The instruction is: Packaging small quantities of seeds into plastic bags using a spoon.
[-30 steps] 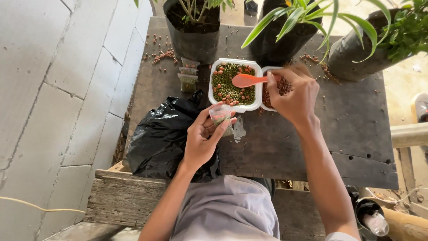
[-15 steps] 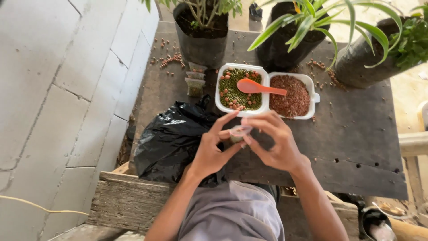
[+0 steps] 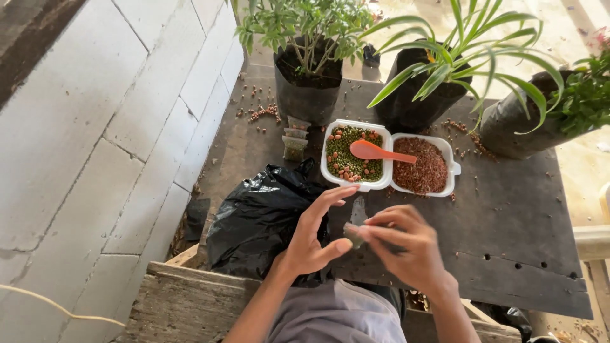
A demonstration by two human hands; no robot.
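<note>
My left hand [image 3: 312,236] and my right hand [image 3: 406,244] meet above the near part of the dark table [image 3: 508,235], both pinching a small clear plastic bag [image 3: 356,222] with something dark in its bottom. Behind them stands a white two-part tray [image 3: 386,155]: green and brown seeds [image 3: 348,159] fill its left half, reddish-brown grains [image 3: 422,166] the right. An orange spoon [image 3: 379,152] lies across the tray. A crumpled black plastic bag [image 3: 257,219] lies just left of my left hand.
Three black grow bags with green plants [image 3: 308,76] [image 3: 419,89] [image 3: 518,121] line the table's far side. Small filled packets [image 3: 294,140] sit left of the tray, loose seeds [image 3: 260,114] beyond them. A block wall [image 3: 95,140] runs along the left.
My right hand left the orange spoon lying on the tray and came down to join my left hand on the small clear bag. The view has moved closer to the table.
</note>
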